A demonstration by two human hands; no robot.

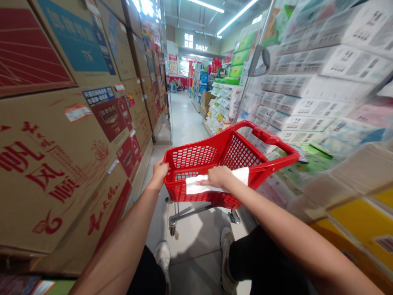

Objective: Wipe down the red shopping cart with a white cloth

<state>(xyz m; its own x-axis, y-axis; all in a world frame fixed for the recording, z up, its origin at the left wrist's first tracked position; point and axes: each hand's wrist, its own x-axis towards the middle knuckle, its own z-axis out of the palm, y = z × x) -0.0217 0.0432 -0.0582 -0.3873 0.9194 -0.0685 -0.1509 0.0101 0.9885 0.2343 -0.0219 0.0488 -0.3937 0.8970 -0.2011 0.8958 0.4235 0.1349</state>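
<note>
A red plastic shopping cart [211, 155] on a grey wheeled frame stands sideways in front of me, its handle at the right. My left hand [160, 172] grips the basket's left end, fingers closed over the rim. My right hand [218, 178] is at the near rim with its fingers closed on a white cloth [242, 175]. The cloth drapes over that rim and partly covers the perforated side. Nothing shows inside the visible part of the basket.
Stacked cardboard boxes [49, 164] line the left side. Piled white tissue packs [313, 110] stand close on the right, with yellow packs [362, 225] lower down. A tiled aisle [184, 119] runs ahead between shelves. My shoes [164, 254] are just below the cart.
</note>
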